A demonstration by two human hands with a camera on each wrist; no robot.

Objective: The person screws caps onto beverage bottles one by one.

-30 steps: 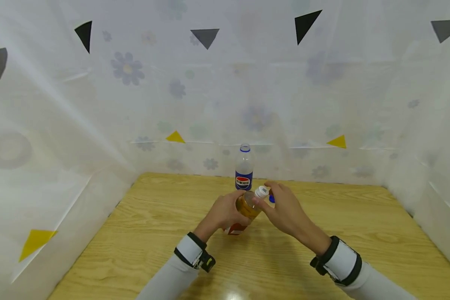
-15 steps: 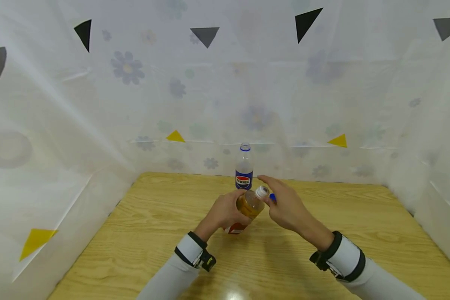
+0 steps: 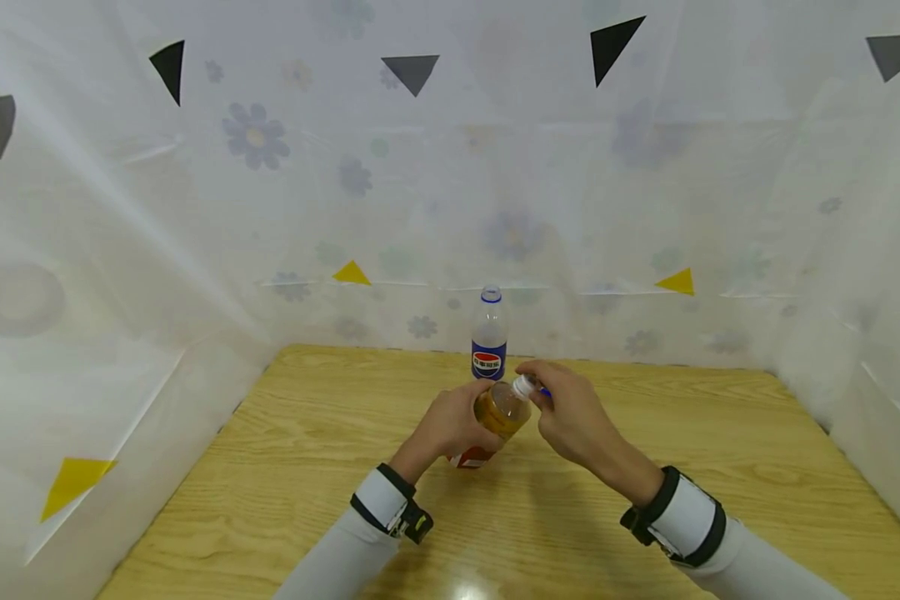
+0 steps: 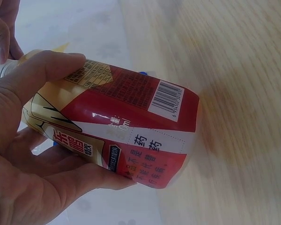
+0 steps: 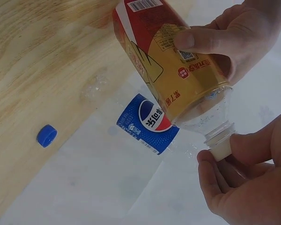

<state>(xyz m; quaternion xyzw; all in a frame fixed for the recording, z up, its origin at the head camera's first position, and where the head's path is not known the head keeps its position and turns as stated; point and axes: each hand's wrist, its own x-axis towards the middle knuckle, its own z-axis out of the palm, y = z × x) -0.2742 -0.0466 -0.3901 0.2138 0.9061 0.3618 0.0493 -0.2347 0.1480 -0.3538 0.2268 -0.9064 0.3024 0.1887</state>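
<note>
A bottle with a red and gold label (image 4: 131, 108) is tilted, its neck toward the right. My left hand (image 3: 453, 423) grips it round the body, thumb on one side and fingers on the other. The white cap (image 5: 221, 146) sits at the bottle's mouth, pinched between the thumb and fingers of my right hand (image 3: 579, 418). Just behind stands an uncapped clear bottle with a blue label (image 3: 488, 357), upright on the table.
A loose blue cap (image 5: 47, 135) lies on the wooden table (image 3: 307, 467), partly hidden by my right hand in the head view. Translucent flowered sheeting (image 3: 435, 192) rises behind the table and at both sides.
Half a second ago my right hand's index finger was lifted off the white cap; now it has come down and the fingers pinch the cap. My left hand and its bottle have hardly moved.
</note>
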